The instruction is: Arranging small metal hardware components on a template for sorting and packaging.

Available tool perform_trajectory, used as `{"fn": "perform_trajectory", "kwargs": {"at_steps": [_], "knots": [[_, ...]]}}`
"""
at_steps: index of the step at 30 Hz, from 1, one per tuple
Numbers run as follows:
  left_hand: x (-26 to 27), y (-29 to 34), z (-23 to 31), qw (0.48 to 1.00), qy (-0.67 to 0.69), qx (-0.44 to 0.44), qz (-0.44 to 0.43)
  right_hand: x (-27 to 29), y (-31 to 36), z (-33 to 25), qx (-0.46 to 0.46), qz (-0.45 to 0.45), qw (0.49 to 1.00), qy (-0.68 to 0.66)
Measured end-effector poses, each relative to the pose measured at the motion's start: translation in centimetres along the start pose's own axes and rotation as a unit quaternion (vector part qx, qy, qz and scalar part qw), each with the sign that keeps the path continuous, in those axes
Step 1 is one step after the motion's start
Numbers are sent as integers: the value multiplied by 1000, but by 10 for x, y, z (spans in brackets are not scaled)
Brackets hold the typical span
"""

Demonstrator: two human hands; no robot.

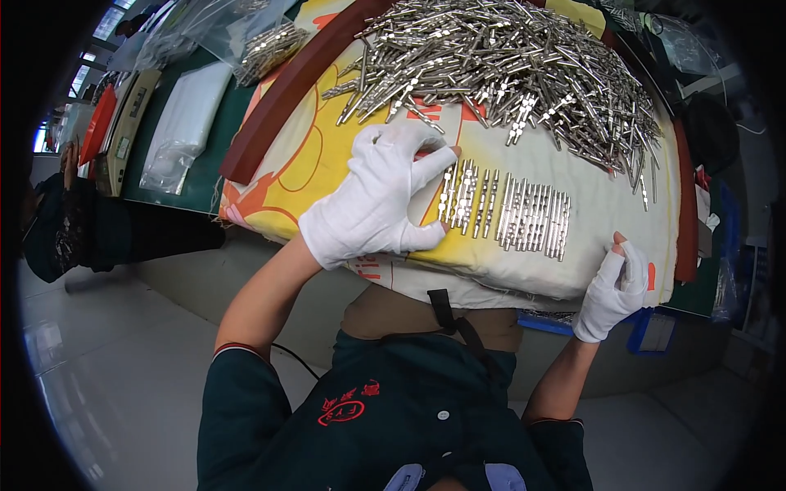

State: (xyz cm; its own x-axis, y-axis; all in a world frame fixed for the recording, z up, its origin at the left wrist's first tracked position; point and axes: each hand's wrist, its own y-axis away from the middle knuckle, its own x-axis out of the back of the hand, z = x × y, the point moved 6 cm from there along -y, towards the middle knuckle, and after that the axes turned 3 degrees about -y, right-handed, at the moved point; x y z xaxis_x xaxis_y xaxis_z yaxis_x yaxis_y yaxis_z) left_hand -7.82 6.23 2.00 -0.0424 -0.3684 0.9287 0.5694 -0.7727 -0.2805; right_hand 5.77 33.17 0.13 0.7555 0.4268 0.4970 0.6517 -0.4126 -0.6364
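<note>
My left hand [372, 192], in a white glove with bare thumb and index fingertips, is at the left end of a row of short metal rods [534, 214]. Its thumb and index finger are spread apart, close to the two ends of the leftmost rod [446, 192]; I cannot tell whether they touch it. The silvery rods, stepped and grooved, lie side by side on a padded cloth. At the cloth's front right, my right hand [610, 295], gloved too, has its fingers loosely bent and apart. Nothing shows in it.
A large heap of similar metal rods [508, 65] covers the cloth's far side. Dark red wooden rails [278, 106] [686, 204] border the cloth. A bag of rods [274, 49], a clear plastic bag [184, 123] and a scale [127, 135] lie left. Another person's arm [70, 204] is at far left.
</note>
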Motion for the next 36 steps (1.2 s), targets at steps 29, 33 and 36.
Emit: {"fn": "perform_trajectory", "kwargs": {"at_steps": [29,33,36], "knots": [[2,0,0,1000,14,25,-9,-29,11,-65,147,-316,927,139],[2,1,-1,1000,7,26,-8,-31,18,-62,128,-346,917,149],[-2,1,-1,1000,11,18,2,-37,21,-64,129,-351,916,144]]}}
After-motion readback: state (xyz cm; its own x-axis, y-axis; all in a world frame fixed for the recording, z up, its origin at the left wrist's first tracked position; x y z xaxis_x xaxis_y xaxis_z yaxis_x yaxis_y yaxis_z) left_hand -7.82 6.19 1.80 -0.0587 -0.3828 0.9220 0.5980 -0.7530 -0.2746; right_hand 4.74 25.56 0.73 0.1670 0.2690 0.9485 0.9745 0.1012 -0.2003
